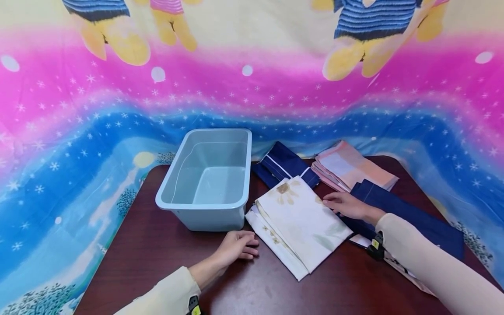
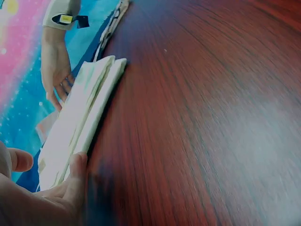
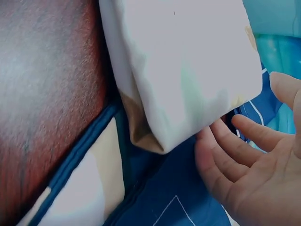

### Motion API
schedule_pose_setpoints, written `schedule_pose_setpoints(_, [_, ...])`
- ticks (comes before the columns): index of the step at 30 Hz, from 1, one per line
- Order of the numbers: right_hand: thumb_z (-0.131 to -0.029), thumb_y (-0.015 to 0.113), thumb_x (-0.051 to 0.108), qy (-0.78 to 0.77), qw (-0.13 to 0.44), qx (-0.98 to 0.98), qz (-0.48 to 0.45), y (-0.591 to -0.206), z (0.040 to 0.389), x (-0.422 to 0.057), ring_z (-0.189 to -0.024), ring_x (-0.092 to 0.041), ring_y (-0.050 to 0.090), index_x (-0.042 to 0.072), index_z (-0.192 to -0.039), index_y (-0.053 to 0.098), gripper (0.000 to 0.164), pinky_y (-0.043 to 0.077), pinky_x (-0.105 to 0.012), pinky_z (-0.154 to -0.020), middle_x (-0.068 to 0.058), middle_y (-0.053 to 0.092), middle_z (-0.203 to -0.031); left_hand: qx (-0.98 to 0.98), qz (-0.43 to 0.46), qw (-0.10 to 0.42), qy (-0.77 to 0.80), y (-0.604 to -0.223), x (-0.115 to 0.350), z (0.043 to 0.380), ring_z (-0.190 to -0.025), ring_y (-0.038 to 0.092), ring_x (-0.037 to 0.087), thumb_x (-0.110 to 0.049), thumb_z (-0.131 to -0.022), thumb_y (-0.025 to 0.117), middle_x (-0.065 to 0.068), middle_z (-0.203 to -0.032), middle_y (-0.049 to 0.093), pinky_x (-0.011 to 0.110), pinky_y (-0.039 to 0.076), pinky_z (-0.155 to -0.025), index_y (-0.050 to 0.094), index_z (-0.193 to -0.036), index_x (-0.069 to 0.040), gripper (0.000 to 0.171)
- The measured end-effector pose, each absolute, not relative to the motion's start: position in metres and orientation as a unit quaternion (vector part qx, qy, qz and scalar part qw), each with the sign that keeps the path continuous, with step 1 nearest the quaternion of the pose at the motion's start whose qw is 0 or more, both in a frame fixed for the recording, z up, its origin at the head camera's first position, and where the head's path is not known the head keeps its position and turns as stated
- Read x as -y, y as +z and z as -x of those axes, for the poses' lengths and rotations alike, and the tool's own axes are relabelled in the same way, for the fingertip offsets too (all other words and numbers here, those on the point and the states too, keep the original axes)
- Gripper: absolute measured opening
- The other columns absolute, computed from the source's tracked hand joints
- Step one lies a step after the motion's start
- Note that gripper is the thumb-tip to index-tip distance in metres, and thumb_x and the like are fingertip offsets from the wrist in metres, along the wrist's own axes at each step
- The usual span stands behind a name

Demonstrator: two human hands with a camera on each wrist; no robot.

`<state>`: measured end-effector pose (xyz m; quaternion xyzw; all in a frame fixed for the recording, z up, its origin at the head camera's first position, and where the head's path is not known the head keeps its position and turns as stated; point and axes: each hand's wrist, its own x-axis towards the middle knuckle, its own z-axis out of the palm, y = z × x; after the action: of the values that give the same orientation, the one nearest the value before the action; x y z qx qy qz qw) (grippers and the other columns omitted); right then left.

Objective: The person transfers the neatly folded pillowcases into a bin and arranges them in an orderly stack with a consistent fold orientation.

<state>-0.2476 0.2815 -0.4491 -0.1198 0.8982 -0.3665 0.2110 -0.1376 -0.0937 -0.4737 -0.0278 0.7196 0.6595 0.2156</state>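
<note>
Cream sleeves of plain, soft-looking fabric come in nearest, each with a dark strap at the cuff. Both hands are open, fingers relaxed and gripping nothing. Just in front of the tub, the left hand meets the near-left edge of the white cloth with a finger; well to the right of the tub, the right hand has its loosely bent fingers at the cloth's far-right edge, though whether they touch it is hard to tell.

Right beside the tub, on its right, the white cloth lies folded in a thick, flat, roughly square pad, its smooth weave printed with tan flowers and pale green leaves. The tub is smooth pale blue plastic, a deep rounded rectangle with a broad rim and tapering walls. Behind the cloth, near the tub, sits a folded navy bundle crossed by white lines; farther right is a pink checked cloth in layered folds, then a long navy cloth. Under everything, the counter is glossy red-brown wood with streaky grain.
</note>
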Motion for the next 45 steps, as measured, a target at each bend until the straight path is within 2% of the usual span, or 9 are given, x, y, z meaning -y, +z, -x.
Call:
schedule_pose_setpoints(7, [-0.107, 0.050, 0.032, -0.346, 0.205, -0.908, 0.115, -0.455, 0.257, -0.274, -0.097, -0.023, 0.061, -0.012, -0.138, 0.053, 0.054, 0.057, -0.038, -0.082, -0.022, 0.065, -0.116, -0.677, 0.067, 0.239, 0.693, -0.477, 0.091, 0.148, -0.097, 0.076, 0.031, -0.013, -0.106, 0.040, 0.033, -0.126, 0.065, 0.035, 0.062, -0.078, 0.035, -0.142, 0.021, 0.051])
schedule_pose_setpoints(11, [-0.107, 0.050, 0.030, -0.345, 0.214, -0.907, 0.116, -0.457, 0.259, -0.273, -0.110, -0.030, 0.064, -0.012, -0.142, 0.048, 0.055, 0.057, -0.039, -0.087, -0.028, 0.062, -0.127, -0.661, 0.072, 0.248, 0.705, -0.479, 0.088, 0.153, -0.109, 0.072, 0.037, -0.015, -0.106, 0.037, 0.032, -0.130, 0.064, 0.038, 0.061, -0.084, 0.039, -0.141, 0.021, 0.050])
schedule_pose_setpoints(15, [-0.107, 0.050, 0.024, -0.355, 0.233, -0.897, 0.122, -0.459, 0.260, -0.275, -0.121, -0.036, 0.061, -0.015, -0.146, 0.040, 0.056, 0.056, -0.040, -0.090, -0.034, 0.052, -0.143, -0.656, 0.078, 0.261, 0.704, -0.481, 0.083, 0.155, -0.109, 0.073, 0.032, -0.021, -0.103, 0.044, 0.027, -0.132, 0.065, 0.039, 0.061, -0.085, 0.050, -0.136, 0.016, 0.050])
schedule_pose_setpoints(20, [-0.105, 0.052, 0.015, -0.371, 0.242, -0.888, 0.125, -0.458, 0.260, -0.272, -0.110, -0.030, 0.067, -0.018, -0.144, 0.040, 0.053, 0.056, -0.038, -0.089, -0.032, 0.062, -0.130, -0.644, 0.093, 0.257, 0.714, -0.483, 0.073, 0.158, -0.097, 0.072, 0.020, -0.027, -0.099, 0.052, 0.020, -0.127, 0.069, 0.032, 0.059, -0.078, 0.055, -0.130, 0.007, 0.046])
schedule_pose_setpoints(27, [-0.103, 0.055, 0.011, -0.367, 0.235, -0.892, 0.117, -0.461, 0.262, -0.273, -0.092, -0.018, 0.067, -0.017, -0.140, 0.046, 0.047, 0.055, -0.031, -0.079, -0.019, 0.070, -0.108, -0.656, 0.092, 0.243, 0.709, -0.484, 0.059, 0.164, -0.080, 0.062, 0.012, -0.030, -0.094, 0.064, 0.004, -0.099, 0.063, 0.024, 0.053, -0.067, 0.060, -0.110, -0.006, 0.030])
schedule_pose_setpoints(30, [-0.103, 0.056, 0.012, -0.377, 0.238, -0.887, 0.123, -0.463, 0.264, -0.274, -0.090, -0.017, 0.066, -0.018, -0.138, 0.047, 0.046, 0.055, -0.032, -0.079, -0.019, 0.070, -0.107, -0.693, 0.079, 0.203, 0.687, -0.484, 0.056, 0.164, -0.080, 0.062, 0.012, -0.025, -0.093, 0.065, 0.002, -0.093, 0.067, 0.023, 0.052, -0.066, 0.064, -0.107, -0.003, 0.027])
schedule_pose_setpoints(34, [-0.103, 0.056, 0.013, -0.391, 0.247, -0.879, 0.120, -0.466, 0.266, -0.276, -0.091, -0.016, 0.066, -0.018, -0.137, 0.048, 0.046, 0.055, -0.032, -0.080, -0.020, 0.070, -0.108, -0.712, 0.074, 0.158, 0.680, -0.482, 0.052, 0.163, -0.084, 0.066, 0.012, -0.016, -0.091, 0.065, 0.007, -0.099, 0.074, 0.026, 0.055, -0.070, 0.066, -0.121, 0.004, 0.035])
schedule_pose_setpoints(38, [-0.102, 0.058, 0.013, -0.389, 0.245, -0.881, 0.112, -0.466, 0.267, -0.276, -0.088, -0.014, 0.064, -0.016, -0.134, 0.050, 0.044, 0.054, -0.030, -0.077, -0.016, 0.070, -0.103, -0.679, 0.086, 0.164, 0.710, -0.480, 0.049, 0.163, -0.087, 0.066, 0.011, -0.012, -0.092, 0.062, 0.012, -0.109, 0.071, 0.029, 0.058, -0.079, 0.057, -0.131, 0.008, 0.044])
schedule_pose_setpoints(45, [-0.101, 0.059, 0.014, -0.390, 0.251, -0.880, 0.101, -0.467, 0.268, -0.277, -0.082, -0.013, 0.061, -0.015, -0.134, 0.051, 0.044, 0.051, -0.028, -0.074, -0.009, 0.066, -0.091, -0.634, 0.104, 0.168, 0.748, -0.486, 0.042, 0.170, -0.081, 0.062, 0.007, -0.010, -0.091, 0.064, 0.001, -0.095, 0.064, 0.023, 0.053, -0.076, 0.053, -0.127, 0.008, 0.041])
